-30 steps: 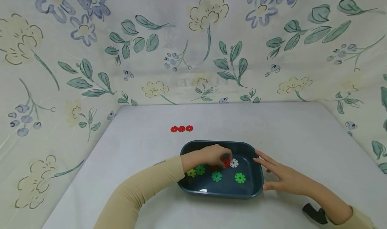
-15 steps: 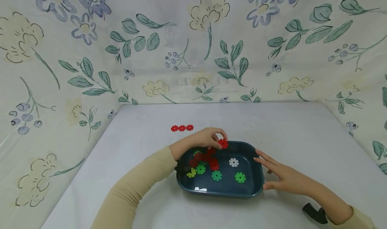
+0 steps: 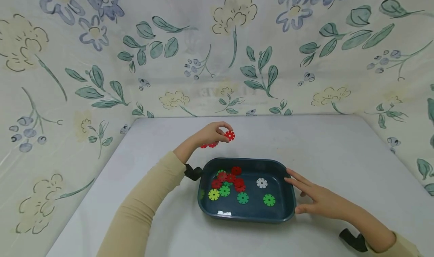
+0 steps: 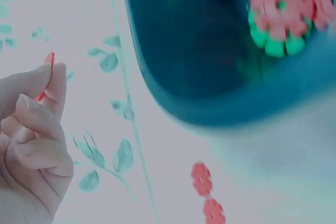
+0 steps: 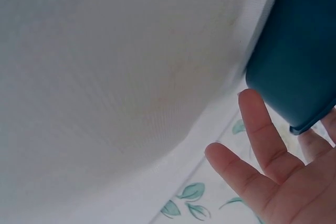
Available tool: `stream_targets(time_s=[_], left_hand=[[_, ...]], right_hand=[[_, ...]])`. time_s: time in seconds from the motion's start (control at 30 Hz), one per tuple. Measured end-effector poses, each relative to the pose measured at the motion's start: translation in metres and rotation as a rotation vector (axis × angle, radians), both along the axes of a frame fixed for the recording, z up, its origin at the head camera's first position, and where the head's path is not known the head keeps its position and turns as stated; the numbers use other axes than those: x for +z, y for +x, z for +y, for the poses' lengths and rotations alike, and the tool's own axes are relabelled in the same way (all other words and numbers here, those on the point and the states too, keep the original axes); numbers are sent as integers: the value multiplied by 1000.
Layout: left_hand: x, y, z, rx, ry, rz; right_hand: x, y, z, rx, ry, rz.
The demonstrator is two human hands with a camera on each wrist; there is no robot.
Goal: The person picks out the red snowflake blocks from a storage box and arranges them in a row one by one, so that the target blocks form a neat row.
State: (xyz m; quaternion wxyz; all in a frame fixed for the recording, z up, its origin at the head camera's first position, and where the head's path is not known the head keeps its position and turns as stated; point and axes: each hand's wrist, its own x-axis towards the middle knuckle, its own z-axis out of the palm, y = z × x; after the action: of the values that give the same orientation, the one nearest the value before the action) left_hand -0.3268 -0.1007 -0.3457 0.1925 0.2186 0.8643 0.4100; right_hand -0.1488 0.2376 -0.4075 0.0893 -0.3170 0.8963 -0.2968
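Observation:
Between thumb and fingertips, my left hand (image 3: pixel 211 133) pinches a red notched disc (image 3: pixel 229 135) above the table, beyond the tray's far rim. In the left wrist view that red disc (image 4: pixel 51 59) shows edge-on between the fingers. Just below the hand lie red discs (image 3: pixel 212 145) in a row, partly covered by it in the head view. My right hand (image 3: pixel 315 196) rests with spread, straight fingers at the right end of the dark blue tray (image 3: pixel 249 216). Inside the tray, red discs (image 3: pixel 239 184) are heaped at the left, over green ones.
A yellow disc (image 3: pixel 214 195), a white disc (image 3: pixel 262 183) and green discs (image 3: pixel 269 200) lie flat in the tray. The white table (image 3: pixel 332 144) runs back to a flowered cloth (image 3: pixel 203 53) hanging behind. Black straps (image 3: pixel 353 240) sit at the wrists.
My left hand has lifted a red disc out of the tray and carried it back and to the left, over to the red row. The right hand stays at the tray's end.

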Motion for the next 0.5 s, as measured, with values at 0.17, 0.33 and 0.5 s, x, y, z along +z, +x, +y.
stream_targets(time_s=[0.17, 0.33, 0.5], left_hand=[[-8, -12, -15, 82, -15, -52], [-25, -24, -26, 132, -60, -113], [-43, -31, -32, 174, -107, -168]], right_hand=[[1, 0, 0, 18, -3, -14], [2, 0, 0, 14, 2, -17], [1, 0, 1, 24, -3, 0]])
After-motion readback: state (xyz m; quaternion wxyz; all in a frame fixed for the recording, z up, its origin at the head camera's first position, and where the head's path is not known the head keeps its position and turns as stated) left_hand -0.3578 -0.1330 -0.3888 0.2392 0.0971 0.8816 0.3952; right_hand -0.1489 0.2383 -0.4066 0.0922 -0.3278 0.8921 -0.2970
